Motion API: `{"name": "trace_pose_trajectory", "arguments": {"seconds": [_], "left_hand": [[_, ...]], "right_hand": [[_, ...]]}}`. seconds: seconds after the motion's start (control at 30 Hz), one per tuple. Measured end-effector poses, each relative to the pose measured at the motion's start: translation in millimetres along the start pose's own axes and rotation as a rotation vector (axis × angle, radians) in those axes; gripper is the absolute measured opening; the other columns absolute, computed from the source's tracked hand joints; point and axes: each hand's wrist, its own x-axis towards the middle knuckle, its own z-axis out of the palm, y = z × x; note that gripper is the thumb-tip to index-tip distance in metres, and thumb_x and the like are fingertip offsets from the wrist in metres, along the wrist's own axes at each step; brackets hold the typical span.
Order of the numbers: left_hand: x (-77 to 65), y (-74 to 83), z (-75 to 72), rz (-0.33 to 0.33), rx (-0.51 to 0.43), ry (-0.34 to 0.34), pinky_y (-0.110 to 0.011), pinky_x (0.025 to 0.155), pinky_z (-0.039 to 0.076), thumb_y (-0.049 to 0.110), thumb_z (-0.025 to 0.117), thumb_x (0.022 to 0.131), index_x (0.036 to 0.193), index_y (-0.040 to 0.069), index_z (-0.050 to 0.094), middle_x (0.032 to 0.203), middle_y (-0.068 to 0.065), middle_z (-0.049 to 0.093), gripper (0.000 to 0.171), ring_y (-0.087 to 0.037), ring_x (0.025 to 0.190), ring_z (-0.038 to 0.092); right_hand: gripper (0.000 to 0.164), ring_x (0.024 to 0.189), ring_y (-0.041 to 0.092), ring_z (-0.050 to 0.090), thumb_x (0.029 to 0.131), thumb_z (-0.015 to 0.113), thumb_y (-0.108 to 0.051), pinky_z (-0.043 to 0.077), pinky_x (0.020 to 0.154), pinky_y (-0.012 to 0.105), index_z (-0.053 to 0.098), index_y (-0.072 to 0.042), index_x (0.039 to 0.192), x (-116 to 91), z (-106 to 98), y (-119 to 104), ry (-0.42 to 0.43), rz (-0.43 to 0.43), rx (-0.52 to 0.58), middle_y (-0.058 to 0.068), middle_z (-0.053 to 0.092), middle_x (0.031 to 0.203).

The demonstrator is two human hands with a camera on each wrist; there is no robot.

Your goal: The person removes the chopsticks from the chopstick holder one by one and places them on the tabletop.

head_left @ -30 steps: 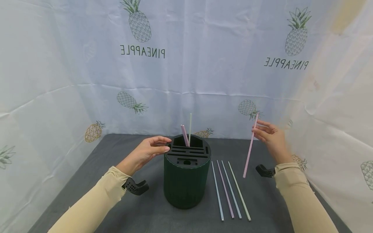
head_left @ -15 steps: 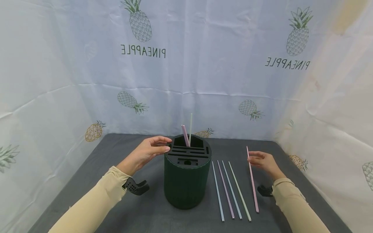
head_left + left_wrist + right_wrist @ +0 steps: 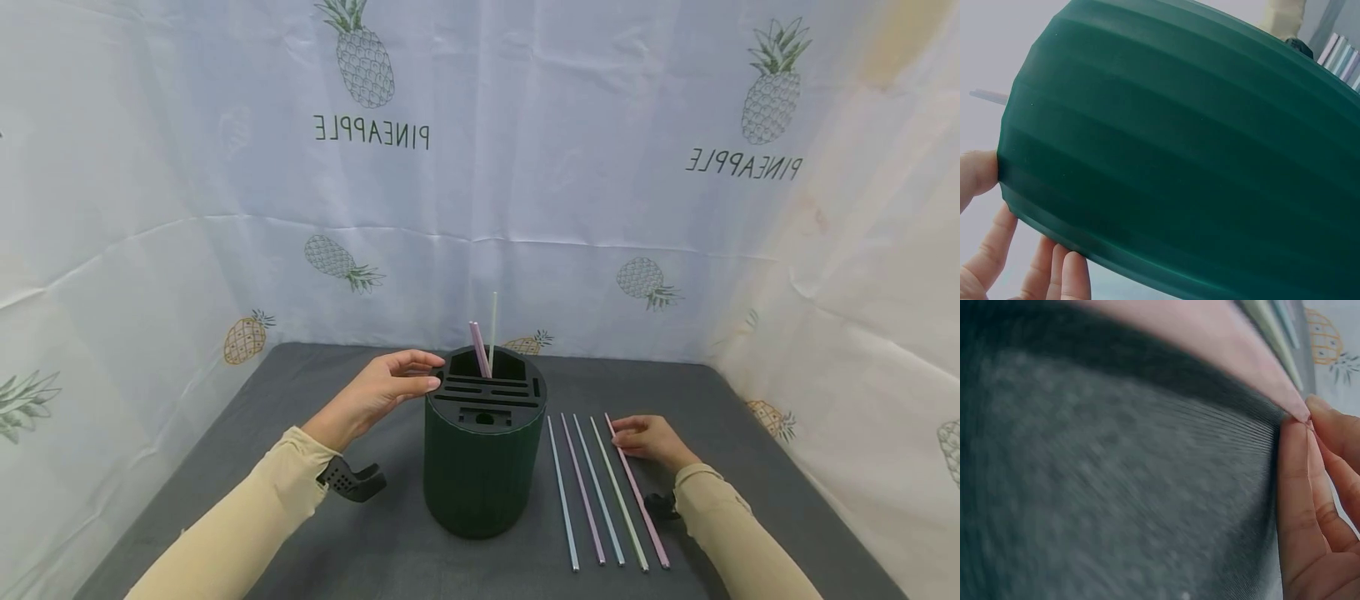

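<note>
A dark green ribbed utensil holder (image 3: 483,475) with a black slotted top stands upright on the table. My left hand (image 3: 375,392) touches its upper left rim with thumb and fingertips; in the left wrist view the fingers (image 3: 1035,269) lie fairly straight against its side. On the right, my right hand (image 3: 651,437) pinches a pink chopstick (image 3: 640,500) near its far end, the chopstick lying low along the tabletop. Beside it to the left lie a pale green chopstick (image 3: 619,493), two blue ones and a purple one (image 3: 582,489), roughly parallel.
Two pink chopsticks (image 3: 480,346) and a pale green one (image 3: 493,321) lean in the holder's back compartment. Dark grey cloth (image 3: 360,550) covers the table. White curtains with pineapple prints (image 3: 363,67) hang behind and at both sides.
My right hand has come down and leftward with the pink chopstick, from upright in the air to flat beside the row. My left hand has stayed on the holder.
</note>
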Motion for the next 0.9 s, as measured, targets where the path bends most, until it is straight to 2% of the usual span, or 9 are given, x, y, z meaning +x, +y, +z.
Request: {"name": "trace_pose_trajectory", "arguments": {"seconds": [0.3,0.67,0.9], "left_hand": [[-0.1,0.6,-0.2,0.009,0.002,0.003,-0.047,0.11,0.038,0.019,0.071,0.088,0.132,0.001,0.054,0.131,-0.013,0.052,0.05,-0.024,0.121,0.051],[0.3,-1.5,0.1,0.005,0.005,0.001,-0.051,0.112,0.035,0.019,0.071,0.089,0.132,0.001,0.053,0.132,-0.014,0.051,0.05,-0.027,0.122,0.051],[0.4,-2.1,1.0,0.008,0.016,0.001,-0.049,0.11,0.038,0.019,0.07,0.089,0.132,0.001,0.053,0.131,-0.014,0.051,0.05,-0.025,0.121,0.052]], "right_hand": [[0.044,0.081,0.017,0.068,0.084,0.071,0.001,0.06,0.077,0.037,0.056,0.018,0.121,-1.4,7.2,-9.9,0.005,0.023,-0.029,0.011,0.071,0.09],[0.042,0.079,0.016,0.068,0.081,0.073,0.002,0.06,0.076,0.036,0.058,0.016,0.118,-0.6,10.4,-9.7,0.022,0.044,-0.039,0.01,0.07,0.087],[0.042,0.079,0.018,0.068,0.082,0.073,0.001,0.06,0.077,0.037,0.058,0.017,0.118,-1.7,10.9,-9.6,0.026,0.055,-0.052,0.01,0.07,0.086]]}}
